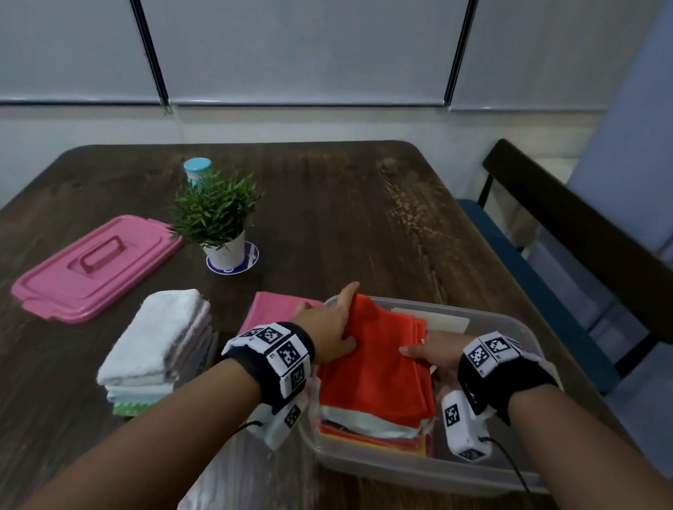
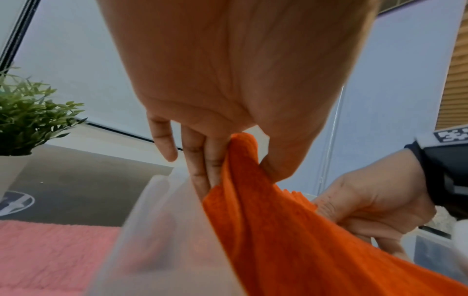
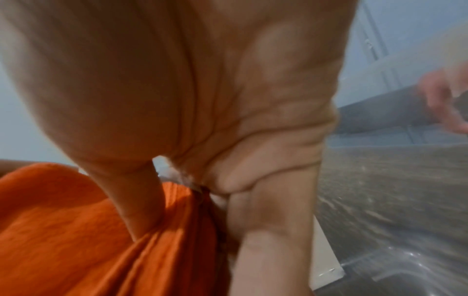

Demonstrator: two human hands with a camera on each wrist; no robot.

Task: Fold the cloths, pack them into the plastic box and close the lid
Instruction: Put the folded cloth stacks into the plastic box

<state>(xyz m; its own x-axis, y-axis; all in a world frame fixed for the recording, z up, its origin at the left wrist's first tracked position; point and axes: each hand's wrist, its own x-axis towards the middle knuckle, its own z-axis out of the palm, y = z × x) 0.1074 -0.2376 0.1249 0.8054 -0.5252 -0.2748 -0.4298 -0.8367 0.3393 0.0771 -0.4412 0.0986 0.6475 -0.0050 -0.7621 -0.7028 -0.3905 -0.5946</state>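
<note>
Stage: packing under way; judged roughly midway, with the lid not yet fitted.
Plastic box (image 1: 510, 478): translucent, open, at the near right of the tabletop (image 1: 372, 217); already holds a stack of folded cloths in white, yellow and red layers.
Orange cloth (image 1: 377, 367): folded, lying on top of the stack inside the box, its far left corner raised at the box's rim.
Left hand (image 1: 327, 328): thumb and fingers pinch the cloth's far left edge; the left wrist view shows the fabric (image 2: 278, 230) clamped between thumb and fingers (image 2: 200, 174).
Right hand (image 1: 436, 354): grips the cloth's right edge inside the box; the right wrist view shows the thumb pressing on the orange fabric (image 3: 76, 230) with the other fingers tucked beneath.
Remaining stack (image 1: 159, 344): folded cloths, white on top with pale and green layers below, on the tabletop left of the box; not yet packed.
Pink cloth (image 1: 275, 310): lies flat between that stack and the box, partly hidden by the left wrist; whether it is fully folded cannot be told.
Pink lid (image 1: 97, 267): flat on the tabletop at far left, well apart from the box.
Other items: potted plant (image 1: 218, 217) on a coaster, a teal-capped bottle (image 1: 196, 169) behind it.
Outstanding: seat the orange cloth, pack the remaining cloths, fetch and close the lid.
Concern: the box stack already stands near the rim; the lid may need pressing down.
</note>
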